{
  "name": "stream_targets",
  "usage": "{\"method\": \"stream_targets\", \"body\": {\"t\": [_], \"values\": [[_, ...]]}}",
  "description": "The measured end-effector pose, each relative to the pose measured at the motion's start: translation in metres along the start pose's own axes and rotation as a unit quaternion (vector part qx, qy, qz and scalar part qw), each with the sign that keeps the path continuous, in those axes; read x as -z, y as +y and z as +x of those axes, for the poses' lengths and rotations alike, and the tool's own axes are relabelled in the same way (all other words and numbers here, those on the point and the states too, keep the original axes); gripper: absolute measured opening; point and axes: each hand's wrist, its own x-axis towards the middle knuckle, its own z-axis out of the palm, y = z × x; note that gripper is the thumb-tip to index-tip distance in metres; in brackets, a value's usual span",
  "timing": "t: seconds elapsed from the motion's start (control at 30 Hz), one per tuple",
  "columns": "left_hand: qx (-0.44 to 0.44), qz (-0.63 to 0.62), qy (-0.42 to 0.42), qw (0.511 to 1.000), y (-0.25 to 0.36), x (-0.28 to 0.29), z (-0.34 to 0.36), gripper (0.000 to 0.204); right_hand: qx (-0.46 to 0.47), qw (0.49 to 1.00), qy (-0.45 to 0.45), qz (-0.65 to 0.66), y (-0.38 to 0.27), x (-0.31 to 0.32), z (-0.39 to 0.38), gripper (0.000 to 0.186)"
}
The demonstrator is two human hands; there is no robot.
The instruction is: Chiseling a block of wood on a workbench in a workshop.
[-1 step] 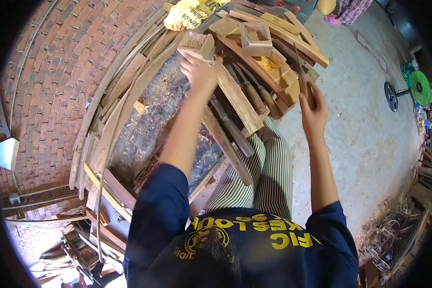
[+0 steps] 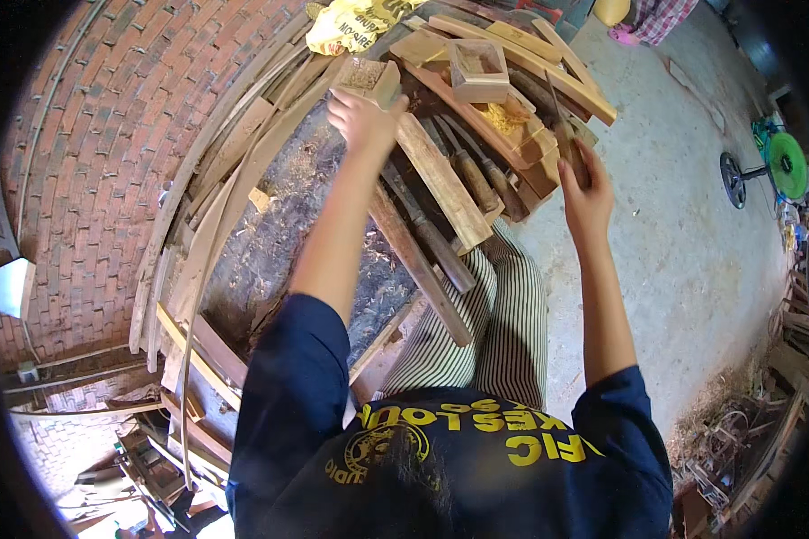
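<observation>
My left hand [image 2: 366, 121] is wrapped round a small hollow wooden box [image 2: 368, 81] at the upper end of the bench. My right hand [image 2: 584, 189] grips the brown handle of a long, thin tool [image 2: 566, 135], its narrow blade pointing away from me. Between my hands lie a pale wooden plank [image 2: 440, 180], several wooden-handled chisel-like tools [image 2: 472, 180] and a dark bar beside a long stick [image 2: 422, 269]. A second open wooden box [image 2: 478, 70] rests above yellow shavings [image 2: 503, 117] on the timber stack.
Timber strips [image 2: 207, 207] edge the shaving-strewn work surface. A yellow printed sack [image 2: 351, 22] lies at the far end, near a red brick surface [image 2: 90, 153]. On the concrete floor stand a green fan [image 2: 786, 164] and a black disc. Someone in checked trousers [image 2: 665, 18] shows at upper right.
My left hand has shifted a little left and up with the box. My right hand and its tool have moved up very slightly.
</observation>
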Motion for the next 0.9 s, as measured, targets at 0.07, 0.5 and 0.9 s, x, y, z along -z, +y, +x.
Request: {"method": "stream_targets", "body": {"t": [0.07, 0.5, 0.9], "values": [[0.01, 0.023, -0.006, 1.0, -0.005, 0.001, 0.039, 0.124, 0.002, 1.0, -0.023, -0.021, 0.005, -0.013, 0.03, 0.034], [-0.239, 0.14, 0.014, 0.961, -0.032, 0.137, -0.001, 0.094, 0.07, 0.995, -0.066, -0.026, 0.038, -0.027, 0.056, 0.031], [-0.482, 0.113, 0.107, 0.862, -0.099, 0.22, -0.192, 0.078, 0.031, 0.92, -0.305, 0.245, -0.175, -0.117, -0.137, 0.049]]}}
